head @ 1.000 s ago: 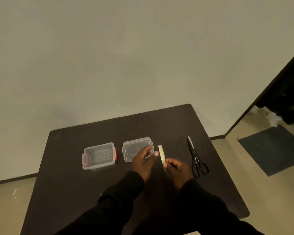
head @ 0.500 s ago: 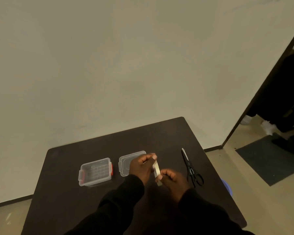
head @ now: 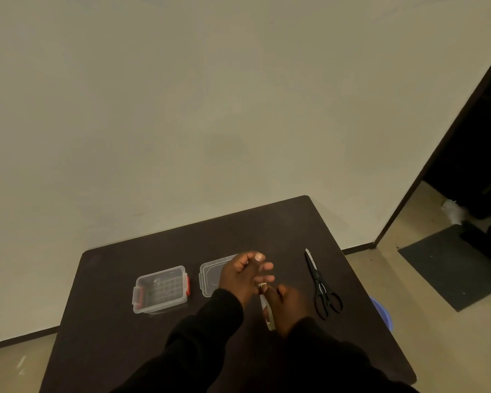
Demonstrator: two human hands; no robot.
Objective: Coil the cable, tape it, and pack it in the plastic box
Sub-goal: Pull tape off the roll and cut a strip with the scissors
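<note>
- Head view, nearest: two dark sleeves reach in over the near edge of the table [head: 102, 321].
- The right hand [head: 288, 309] is closed on a pale tape roll [head: 268, 310] held on edge; a free end of tape seems to lift at its top, though blur makes that uncertain.
- The left hand [head: 240, 276] hovers just beside it, fingers spread loosely and holding nothing.
- No cable can be made out; it may be hidden under the hands.
- Tape is likely light, thin and sticky, so it is best pinched by its end.
- Mid-table: the clear plastic box [head: 160, 289] with red latches stands open towards the left edge, its lid [head: 210, 276] beside it, part hidden by the left hand.
- The black scissors [head: 322, 285] lie towards the right edge.
</note>
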